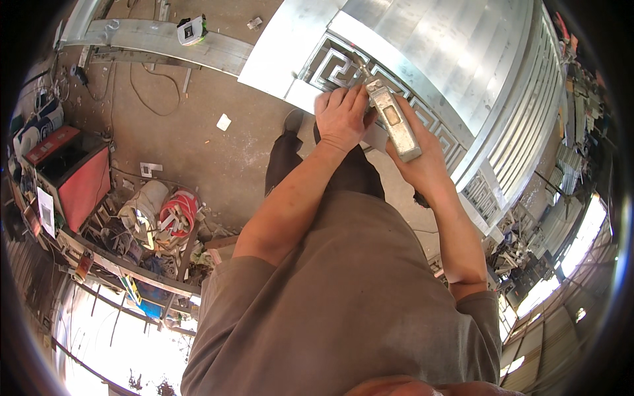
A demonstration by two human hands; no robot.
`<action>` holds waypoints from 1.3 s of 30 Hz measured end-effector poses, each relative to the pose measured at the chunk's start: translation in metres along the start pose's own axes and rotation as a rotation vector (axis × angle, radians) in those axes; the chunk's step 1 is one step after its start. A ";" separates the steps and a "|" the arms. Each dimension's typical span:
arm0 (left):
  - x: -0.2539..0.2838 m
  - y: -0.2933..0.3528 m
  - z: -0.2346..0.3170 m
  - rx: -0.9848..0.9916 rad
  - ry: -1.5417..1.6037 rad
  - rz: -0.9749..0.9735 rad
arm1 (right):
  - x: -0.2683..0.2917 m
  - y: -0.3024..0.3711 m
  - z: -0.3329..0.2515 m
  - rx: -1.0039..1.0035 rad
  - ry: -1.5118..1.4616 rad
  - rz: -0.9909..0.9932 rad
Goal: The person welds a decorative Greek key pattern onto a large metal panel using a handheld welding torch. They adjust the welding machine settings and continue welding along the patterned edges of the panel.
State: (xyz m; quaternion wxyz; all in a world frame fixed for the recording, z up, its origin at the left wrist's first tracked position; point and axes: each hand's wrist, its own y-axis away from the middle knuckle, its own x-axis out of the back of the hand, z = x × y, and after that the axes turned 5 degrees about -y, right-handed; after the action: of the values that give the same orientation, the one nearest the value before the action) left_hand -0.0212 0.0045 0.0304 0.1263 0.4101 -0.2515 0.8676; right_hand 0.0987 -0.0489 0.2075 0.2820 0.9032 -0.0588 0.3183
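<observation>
A large silvery metal panel (284,56) with a cut-out key-pattern strip (333,69) lies in front of me. My right hand (426,148) is closed around a worn, dusty drill-like power tool (394,122). Its thin tip points away from me, over the patterned strip. Close to the front of the tool, my left hand (342,119) has its fingers bent together over the panel's near edge. The undersides of those fingers are hidden, as are most of the tool's handle and trigger.
A long metal profile (218,49) runs left from the panel, with a small white-and-green packet (191,31) on it. Cables (155,109) trail on the floor. At left stand a red-sided box (86,175), a pale bucket (145,201) and a red bucket (179,211) with scraps.
</observation>
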 end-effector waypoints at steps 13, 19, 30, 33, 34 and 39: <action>-0.003 -0.001 0.000 0.012 -0.022 -0.021 | -0.003 -0.020 0.010 0.029 0.047 -0.028; -0.003 -0.002 0.000 0.009 -0.045 -0.015 | -0.003 -0.022 0.005 0.149 0.070 0.037; -0.006 -0.002 0.000 0.021 -0.035 0.019 | -0.002 -0.025 0.008 0.121 0.052 0.014; -0.005 -0.002 0.001 0.026 -0.038 -0.011 | 0.000 -0.025 0.006 0.052 0.040 -0.023; -0.005 -0.001 0.001 0.024 -0.044 -0.019 | 0.001 -0.025 0.005 0.021 0.033 -0.042; -0.004 -0.002 0.001 0.025 -0.049 -0.027 | 0.002 -0.025 0.001 -0.014 0.044 -0.048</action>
State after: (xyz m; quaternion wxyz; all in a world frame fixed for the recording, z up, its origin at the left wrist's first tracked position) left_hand -0.0172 0.0052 0.0285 0.1264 0.4362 -0.2382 0.8585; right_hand 0.1079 -0.0285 0.1958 0.2969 0.8952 -0.0332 0.3308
